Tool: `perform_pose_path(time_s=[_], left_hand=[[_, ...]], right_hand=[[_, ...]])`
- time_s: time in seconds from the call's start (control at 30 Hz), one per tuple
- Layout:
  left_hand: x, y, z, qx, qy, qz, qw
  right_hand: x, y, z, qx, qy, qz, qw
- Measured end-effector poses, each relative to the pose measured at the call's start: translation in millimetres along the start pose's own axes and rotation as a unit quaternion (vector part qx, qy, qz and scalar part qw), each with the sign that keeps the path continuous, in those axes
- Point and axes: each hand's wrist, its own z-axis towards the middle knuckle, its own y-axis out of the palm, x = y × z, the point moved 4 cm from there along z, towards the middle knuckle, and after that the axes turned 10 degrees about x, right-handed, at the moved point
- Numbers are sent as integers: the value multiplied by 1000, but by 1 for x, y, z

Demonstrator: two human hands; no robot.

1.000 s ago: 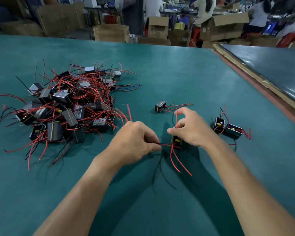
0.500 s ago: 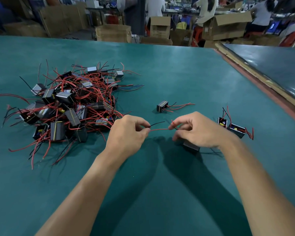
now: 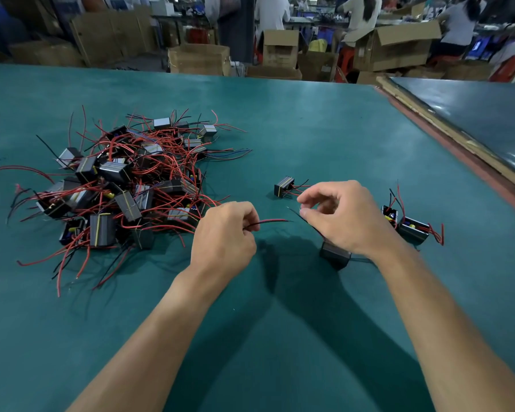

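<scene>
Two hands show, the left hand [image 3: 223, 233] and the right hand [image 3: 342, 218], each holding one wire: one red wire [image 3: 272, 221] in the left and one black wire [image 3: 293, 211] in the right. Four wired black blocks lie apart from the heap. One block [image 3: 335, 255] is under the right hand, one lone block [image 3: 283, 186] is at twelve o'clock from the hands, and a pair of blocks [image 3: 411, 231] is at three o'clock. One tangled heap [image 3: 125, 188] sits at ten o'clock (its blocks overlap too much for a sure count; some fifteen show). There are two table tops, the green table [image 3: 280, 129] and a dark table [image 3: 473, 114] at two o'clock. Far off at twelve o'clock are at least seven cardboard boxes [image 3: 199, 59] and at least three people [image 3: 272, 13].
</scene>
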Motion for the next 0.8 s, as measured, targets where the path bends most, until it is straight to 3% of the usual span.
perform_pose_path(time_s=[0.27,0.4,0.8], left_hand=[[5,2,-3,22,28,29,999],[1,6,0,-12,25,8,1000],[9,15,-2,-66,115,2,991]], right_hand=[[8,6,-1,-24,8,-72,997],[10,12,-2,-50,18,-90,995],[15,13,1,-39,38,-10,998]])
